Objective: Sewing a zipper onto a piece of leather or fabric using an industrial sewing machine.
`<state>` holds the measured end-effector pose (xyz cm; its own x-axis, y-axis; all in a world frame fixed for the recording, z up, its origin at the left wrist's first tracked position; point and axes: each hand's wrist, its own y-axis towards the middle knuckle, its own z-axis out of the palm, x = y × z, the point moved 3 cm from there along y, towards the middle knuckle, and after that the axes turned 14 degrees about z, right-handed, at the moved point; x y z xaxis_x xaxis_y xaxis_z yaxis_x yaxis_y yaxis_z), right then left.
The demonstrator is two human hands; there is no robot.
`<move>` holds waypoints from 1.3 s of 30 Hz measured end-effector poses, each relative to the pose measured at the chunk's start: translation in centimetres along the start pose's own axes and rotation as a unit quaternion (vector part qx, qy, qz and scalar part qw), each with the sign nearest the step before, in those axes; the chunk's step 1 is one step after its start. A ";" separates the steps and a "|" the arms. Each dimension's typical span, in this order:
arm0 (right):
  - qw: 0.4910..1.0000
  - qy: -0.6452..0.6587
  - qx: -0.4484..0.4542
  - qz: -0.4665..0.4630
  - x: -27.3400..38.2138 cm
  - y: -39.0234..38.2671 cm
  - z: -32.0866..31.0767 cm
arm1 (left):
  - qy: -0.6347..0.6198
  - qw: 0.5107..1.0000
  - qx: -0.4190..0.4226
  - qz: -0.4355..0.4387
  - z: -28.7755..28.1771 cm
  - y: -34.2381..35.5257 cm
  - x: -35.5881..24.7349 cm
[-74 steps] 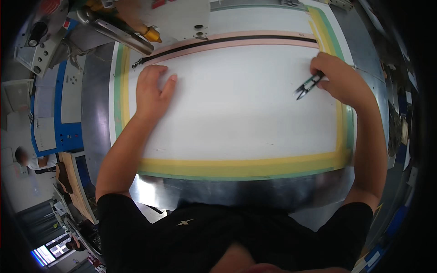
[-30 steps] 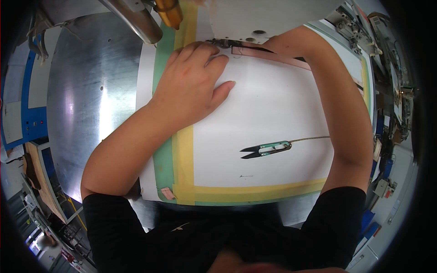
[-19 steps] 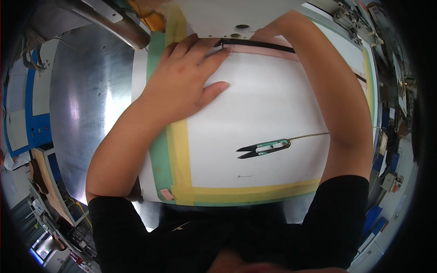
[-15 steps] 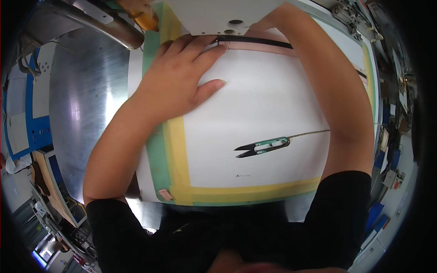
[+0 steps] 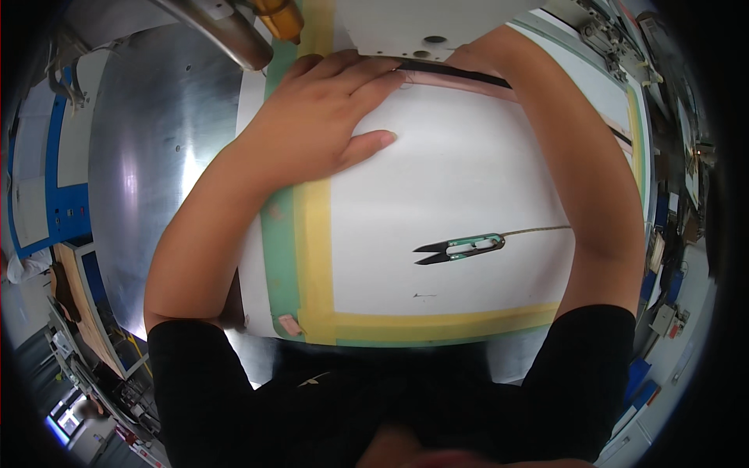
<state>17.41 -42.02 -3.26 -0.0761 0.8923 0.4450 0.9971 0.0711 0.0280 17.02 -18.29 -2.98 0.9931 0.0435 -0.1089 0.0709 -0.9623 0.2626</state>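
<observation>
My left hand (image 5: 331,117) lies palm down with its fingers stretched out. Its fingertips rest at the left end of a black strip (image 5: 456,73) that runs along a pale pink band (image 5: 460,84). My right hand (image 5: 485,56) reaches to the far side of the same strip, beside the white machine head (image 5: 452,23); its fingers are mostly hidden. Both hands are over a white sheet (image 5: 452,171) edged with yellow and green tape. Thread snips (image 5: 460,249) with dark blades and a green handle lie on the sheet, a cord leading from them under my right forearm.
The machine head overhangs the far edge. At the upper left are a metal tube (image 5: 234,35) and an amber part (image 5: 279,19). A shiny metal table (image 5: 156,156) extends left, beside a blue-edged control panel (image 5: 66,210). A small pink scrap (image 5: 289,324) sits at the near left corner.
The view has shifted a little, so the machine head, sheet and snips appear farther right. My left hand keeps its flat pose on the strip. More of my right hand shows beside the machine head.
</observation>
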 end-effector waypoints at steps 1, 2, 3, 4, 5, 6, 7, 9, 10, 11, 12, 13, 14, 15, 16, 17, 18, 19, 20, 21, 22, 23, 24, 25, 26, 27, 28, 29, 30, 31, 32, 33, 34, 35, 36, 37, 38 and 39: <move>1.000 -0.001 0.001 0.005 0.5 -0.4 0.0 | -0.001 1.000 0.000 0.006 0.2 0.0 0.0; 1.000 -0.003 0.002 0.010 0.5 -0.6 -0.2 | -0.002 1.000 -0.002 0.005 0.2 0.0 0.0; 1.000 -0.005 0.003 0.015 -0.4 -0.8 -0.7 | -0.002 1.000 -0.004 0.006 0.1 0.0 0.0; 1.000 -0.006 0.004 0.018 0.5 -0.9 -0.4 | -0.001 1.000 -0.005 0.005 0.1 -0.2 0.1; 1.000 -0.007 0.006 0.020 -0.2 -1.1 -1.2 | -0.001 1.000 -0.008 0.002 0.2 -0.4 0.1; 1.000 -0.009 0.008 0.022 0.4 -1.9 -0.9 | -0.004 1.000 -0.009 -0.002 0.3 -0.6 0.2; 0.999 -0.017 0.006 0.033 0.5 -2.2 -1.5 | -0.010 1.000 -0.016 0.005 0.4 0.0 0.0; 0.993 0.095 -0.061 0.047 0.1 -4.5 -0.7 | -0.011 1.000 -0.023 -0.004 0.3 -0.4 0.1; 0.993 0.094 -0.056 0.040 1.1 -5.4 -0.5 | -0.018 0.999 -0.031 0.004 0.3 -0.4 0.0; 0.992 -0.020 -0.100 -0.076 2.6 -6.7 -0.6 | -0.019 0.999 -0.033 -0.001 0.5 -0.5 0.0; 0.962 -0.132 -0.142 -0.191 3.6 -7.5 -0.5 | -0.018 0.999 -0.041 -0.002 0.6 -0.5 0.0; 0.962 -0.134 -0.141 -0.190 3.8 -7.4 -0.2 | -0.018 0.999 -0.048 0.001 0.6 -0.3 0.1; 0.951 -0.154 -0.165 -0.212 4.1 -7.2 0.2 | -0.018 0.999 -0.050 0.001 0.6 -0.3 0.1; 0.938 -0.174 -0.188 -0.233 4.4 -7.1 0.5 | -0.017 0.999 -0.049 0.001 0.6 -0.3 0.1; 0.938 -0.175 -0.188 -0.234 4.4 -7.0 0.5 | -0.016 0.999 -0.048 0.001 0.6 -0.4 0.2; 0.941 -0.182 -0.170 -0.230 4.4 -6.9 0.7 | -0.016 0.999 -0.050 0.000 0.6 -0.4 0.3; 0.943 -0.190 -0.153 -0.227 4.4 -6.8 0.8 | -0.019 0.998 -0.052 0.001 0.7 -0.4 0.4; 0.942 -0.191 -0.152 -0.230 4.3 -6.7 0.8 | -0.022 0.998 -0.055 0.000 0.7 -0.4 0.4; 0.942 -0.185 -0.165 -0.228 4.1 -6.6 0.8 | -0.020 0.998 -0.057 -0.002 0.6 -0.4 0.4; 0.941 -0.179 -0.177 -0.226 3.9 -6.5 0.8 | -0.030 0.999 -0.045 -0.007 0.6 -0.3 0.3; 0.940 -0.181 -0.176 -0.228 3.4 -6.7 1.0 | -0.040 0.999 -0.032 -0.011 0.7 -0.3 0.3; 0.957 -0.188 -0.153 -0.160 2.3 -6.8 1.3 | -0.040 0.999 -0.034 -0.013 0.7 -0.3 0.3; 0.968 -0.195 -0.128 -0.091 1.6 -6.7 1.5 | -0.040 0.998 -0.044 -0.010 0.8 -0.4 0.3; 0.968 -0.194 -0.127 -0.094 1.9 -6.5 1.3 | -0.040 0.998 -0.053 -0.009 0.7 -0.5 0.2; 0.988 -0.099 -0.116 0.001 1.8 -5.9 0.8 | -0.039 0.998 -0.053 -0.011 0.8 -0.5 0.2; 0.990 -0.001 -0.103 0.096 1.8 -5.3 0.4 | -0.035 0.998 -0.053 -0.013 0.7 -0.6 0.2; 0.990 -0.002 -0.103 0.097 2.6 -4.8 0.2 | -0.032 0.998 -0.053 -0.011 0.8 -0.4 0.2; 0.964 0.222 -0.057 0.136 3.4 -3.8 0.4 | -0.032 0.998 -0.053 -0.012 0.9 -0.5 0.3; 0.885 0.435 -0.008 0.167 3.5 -3.0 0.8 | -0.037 0.998 -0.045 -0.018 1.0 -0.6 0.5; 0.886 0.431 -0.017 0.173 1.7 -2.3 0.3 | -0.045 0.998 -0.042 -0.012 0.9 -0.1 0.4; 0.983 0.158 -0.042 0.084 -0.5 -0.8 0.0 | -0.044 0.998 -0.040 -0.007 0.8 0.2 0.4; 0.990 -0.129 -0.060 -0.014 -1.6 0.3 0.4 | -0.042 0.998 -0.040 -0.014 0.8 0.1 0.4; 0.990 -0.128 -0.061 -0.013 -1.6 0.3 0.4 | -0.040 0.998 -0.042 -0.019 0.8 0.1 0.3; 0.992 -0.115 -0.054 -0.012 -2.3 1.0 0.3 | -0.040 0.998 -0.041 -0.018 0.9 0.0 0.3; 0.994 -0.103 -0.047 -0.011 -3.0 1.3 0.0 | -0.034 0.998 -0.043 -0.016 1.1 0.0 0.3; 0.995 -0.089 -0.039 -0.011 -3.0 2.0 0.2 | -0.028 0.998 -0.045 -0.015 1.2 -0.1 0.3; 0.997 -0.076 -0.030 -0.009 -4.1 2.2 -0.4 | -0.029 0.999 -0.043 -0.015 1.2 0.0 0.3; 0.998 -0.063 -0.022 -0.007 -4.9 3.2 -0.2 | -0.027 0.999 -0.042 -0.006 1.1 0.1 0.2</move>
<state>20.93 -46.29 -5.16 -0.0883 0.9402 0.3291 0.9950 0.0677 0.0736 17.16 -18.67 -4.06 0.9858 0.0388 -0.1633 0.0932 -0.9359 0.3398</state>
